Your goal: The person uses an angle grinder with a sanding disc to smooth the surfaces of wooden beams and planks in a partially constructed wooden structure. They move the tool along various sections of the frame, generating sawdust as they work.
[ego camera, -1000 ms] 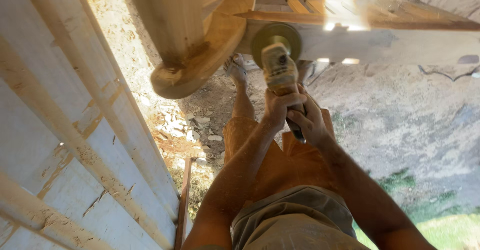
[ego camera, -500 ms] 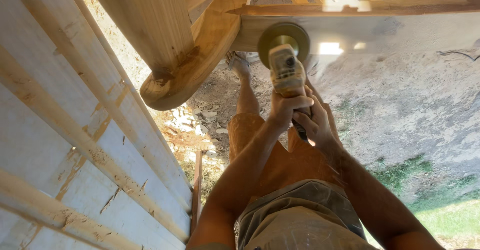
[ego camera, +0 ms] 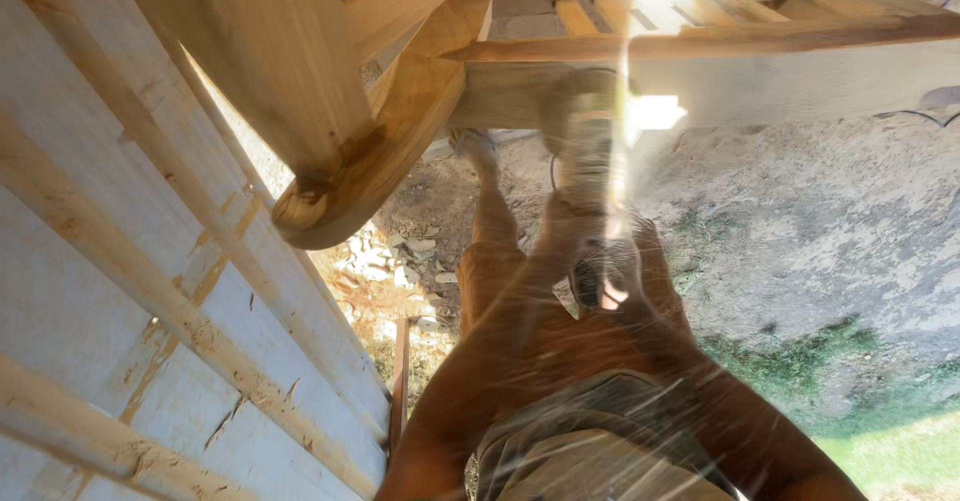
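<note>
Figure. We look down along both forearms at a hand-held disc sander [ego camera: 585, 126], blurred by motion and partly washed out by a bright streak of sunlight. Its round head meets the underside edge of a horizontal wooden rail [ego camera: 520, 91] belonging to a piece of pale timber furniture [ego camera: 300, 71], close to where a curved, rounded arm end [ego camera: 330, 206] hangs beside it.

Our left hand [ego camera: 565, 226] wraps the body of the tool from the near side; our right hand [ego camera: 640, 271] grips the rear of the handle just behind it, so that the 2 hands touch or nearly touch. The fingers of both appear curled around the tool, but the blur prevents us from telling how tightly they lie together.

To the left runs a white-painted slatted panel [ego camera: 120, 291] with bare wooden battens. Below us lie our shorts [ego camera: 580, 431], one leg and shoe [ego camera: 470, 146], stony ground [ego camera: 800, 221] and a patch of grass [ego camera: 900, 441].

In our judgement, good work here calls for keeping the disc flat to the rail, pressing lightly, and travelling steadily along the grain, since a tilted disc would gouge the edge. We also judge that the 2-handed hold should remain firm, as the tool sits above waist level.
</note>
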